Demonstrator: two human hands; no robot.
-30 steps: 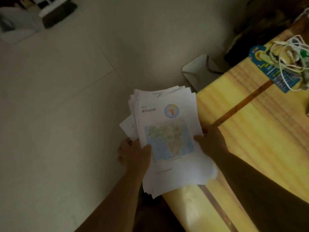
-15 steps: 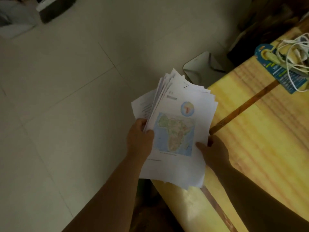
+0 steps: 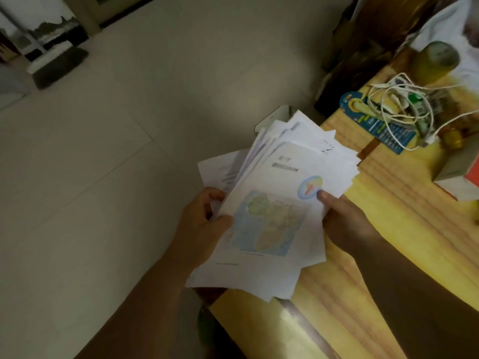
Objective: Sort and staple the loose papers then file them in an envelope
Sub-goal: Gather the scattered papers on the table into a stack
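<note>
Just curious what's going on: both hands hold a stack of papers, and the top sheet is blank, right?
Not quite. Both the left hand and right hand do hold the papers, but the top sheet is not blank: the head view shows a coloured map printed on it.

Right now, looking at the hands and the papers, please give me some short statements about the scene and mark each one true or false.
1. Both hands hold the stack of papers. True.
2. The top sheet shows a coloured map. True.
3. The papers lie flat on the wooden table. False: the left hand and the right hand hold them up at the table's edge.
4. The white cable lies on the floor. False: it lies on the table.
5. The papers form one neat, squared pile. False: their edges fan out unevenly.
</note>
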